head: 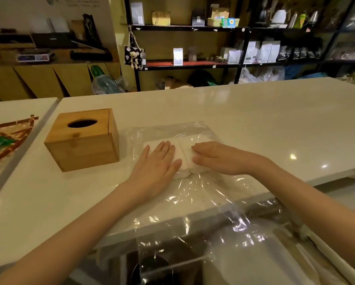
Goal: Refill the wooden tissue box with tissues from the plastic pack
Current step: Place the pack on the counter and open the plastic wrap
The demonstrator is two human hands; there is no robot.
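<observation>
- The tissues point(185, 159) lay inside the plastic pack point(193, 188), right of the wooden tissue box point(84, 140).
- Left hand point(156, 163) pressed flat; right hand point(215, 159) pinched the wrap, gripping nothing else.
- Likely step: opening the pack; next, pull the stack free.

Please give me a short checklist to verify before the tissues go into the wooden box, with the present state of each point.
1. Left hand flat on tissues: ok.
2. Right hand on tissues: ok.
3. Tissues out of plastic pack: cannot tell.
4. Box lid open: not ok, closed.
5. Box empty: cannot tell, slot is dark.
6. Box beside the tissues, on the left: ok.
</observation>
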